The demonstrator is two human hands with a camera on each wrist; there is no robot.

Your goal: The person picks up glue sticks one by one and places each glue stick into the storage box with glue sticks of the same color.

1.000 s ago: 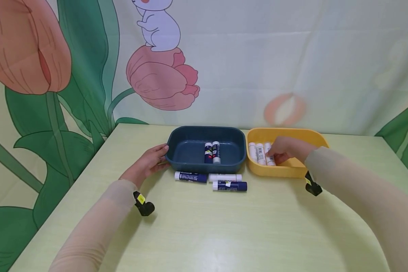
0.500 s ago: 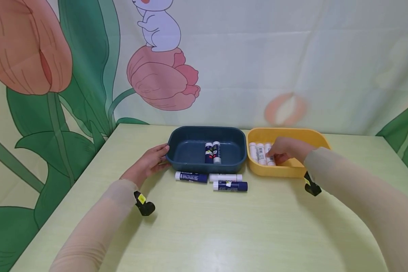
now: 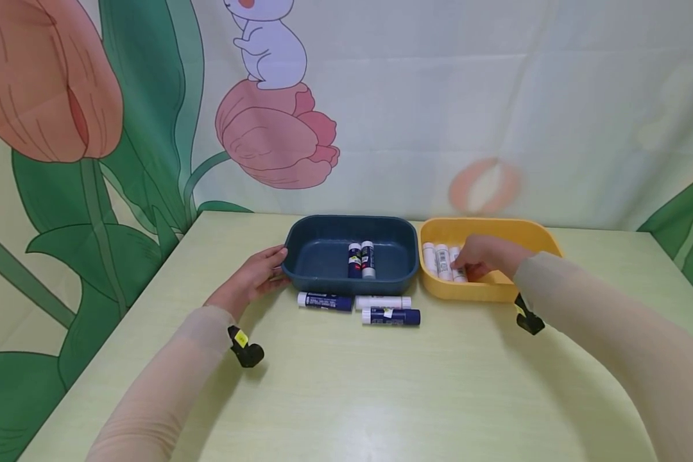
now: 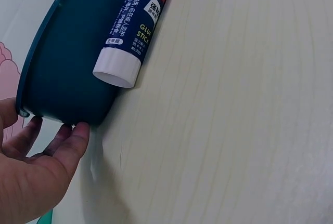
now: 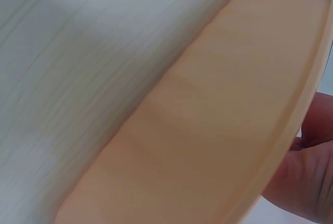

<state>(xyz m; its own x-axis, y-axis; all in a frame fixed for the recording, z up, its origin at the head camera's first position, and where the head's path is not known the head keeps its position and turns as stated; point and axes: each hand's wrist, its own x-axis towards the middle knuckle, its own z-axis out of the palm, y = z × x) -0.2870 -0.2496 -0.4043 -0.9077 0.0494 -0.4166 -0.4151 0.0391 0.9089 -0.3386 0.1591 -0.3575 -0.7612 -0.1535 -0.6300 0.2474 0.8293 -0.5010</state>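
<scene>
My left hand (image 3: pixel 256 273) rests its fingertips against the left end of the dark blue bin (image 3: pixel 346 284), at its rim and outer wall. Two navy glue sticks (image 3: pixel 367 258) lie side by side inside that bin. Over in the yellow bin (image 3: pixel 491 292), my right hand (image 3: pixel 479 253) reaches down and pinches a white glue stick (image 3: pixel 457 273), the rightmost of three in a row with two other white glue sticks (image 3: pixel 442 262). In the right wrist view the bin's wall (image 5: pixel 192 109) hides the fingertips and the stick.
In front of the blue bin lie a navy glue stick (image 3: pixel 325 301), a white glue stick (image 3: pixel 383 301) and another navy glue stick (image 3: pixel 391 316). The two bins stand close together near the back of the pale table (image 3: pixel 346 385), before a printed curtain (image 3: pixel 404 115).
Hardly anything differs. Both hands stay at their bins, and the right wrist shifts very slightly. The glue sticks keep their places.
</scene>
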